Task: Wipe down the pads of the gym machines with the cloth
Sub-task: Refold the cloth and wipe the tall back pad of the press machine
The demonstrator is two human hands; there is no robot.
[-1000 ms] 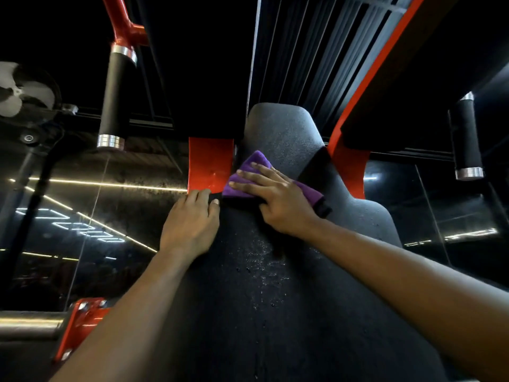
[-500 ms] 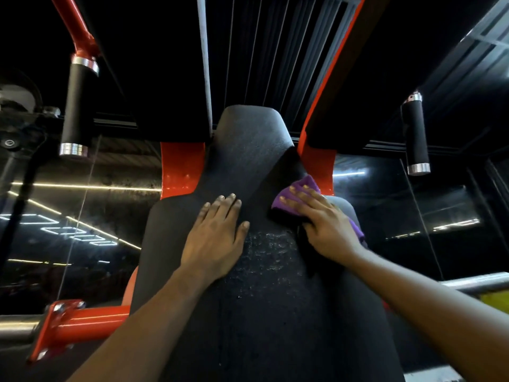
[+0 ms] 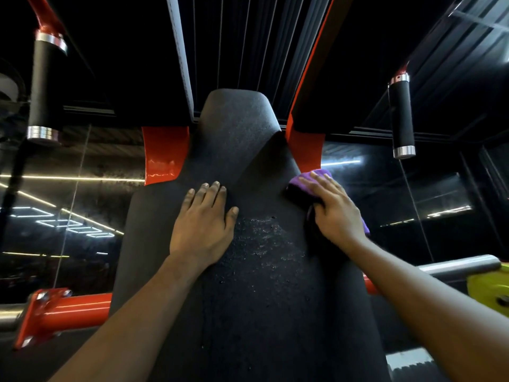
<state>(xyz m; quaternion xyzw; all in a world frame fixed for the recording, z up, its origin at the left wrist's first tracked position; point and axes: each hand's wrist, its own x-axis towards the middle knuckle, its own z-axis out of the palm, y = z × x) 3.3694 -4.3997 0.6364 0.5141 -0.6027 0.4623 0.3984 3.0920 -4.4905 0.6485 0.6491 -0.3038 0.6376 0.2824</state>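
Both my hands on the black pad (image 3: 248,312), the cloth at its right edge.

My left hand (image 3: 202,227) lies flat on the pad near its left edge, fingers straight and holding nothing. My right hand (image 3: 334,213) presses the purple cloth (image 3: 305,180) against the pad's right edge with fingers stretched over it, the cloth showing past my fingertips and under my wrist. Wet droplets (image 3: 261,238) speckle the pad between my hands. A red frame plate (image 3: 162,155) stands just beyond the pad's left edge.
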